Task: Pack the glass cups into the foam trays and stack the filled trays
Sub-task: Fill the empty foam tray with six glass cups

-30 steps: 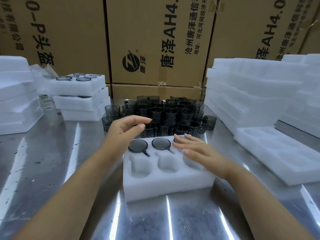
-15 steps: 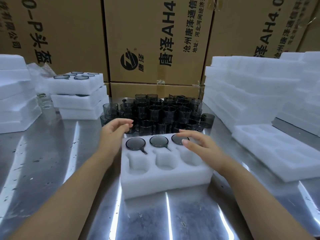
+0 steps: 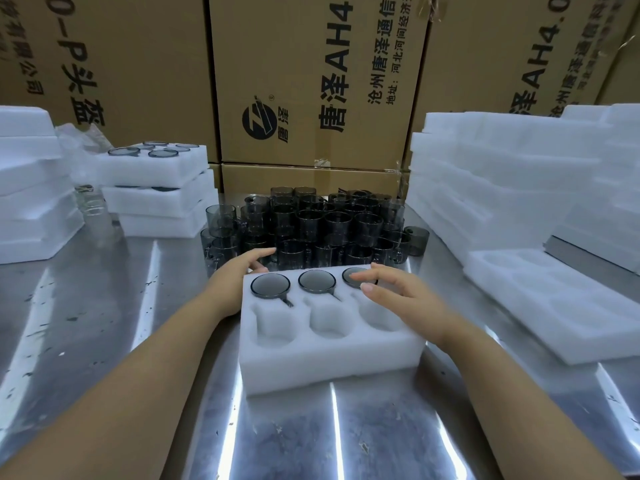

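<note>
A white foam tray [image 3: 329, 362] sits in front of me on the metal table. Its far row holds three dark glass cups, the left one [image 3: 270, 285] and the middle one [image 3: 317, 280] fully visible; the near row's three pockets are hollow. My left hand [image 3: 235, 275] rests against the tray's far left corner, fingers apart, holding nothing. Hovering over the tray's right side, my right hand [image 3: 398, 292] has spread fingers and partly covers the third cup [image 3: 353, 273]. A cluster of smoky glass cups [image 3: 311, 230] stands just behind the tray.
A stack of filled foam trays [image 3: 156, 188] stands at the back left, with more white foam [image 3: 24, 188] at the far left. Foam trays are piled at the right [image 3: 502, 181], one lying flat [image 3: 554, 303]. Cardboard boxes [image 3: 311, 81] wall off the back.
My left hand has dropped from above the loose cups to the tray's far left corner. My right hand has shifted slightly along the tray's right side.
</note>
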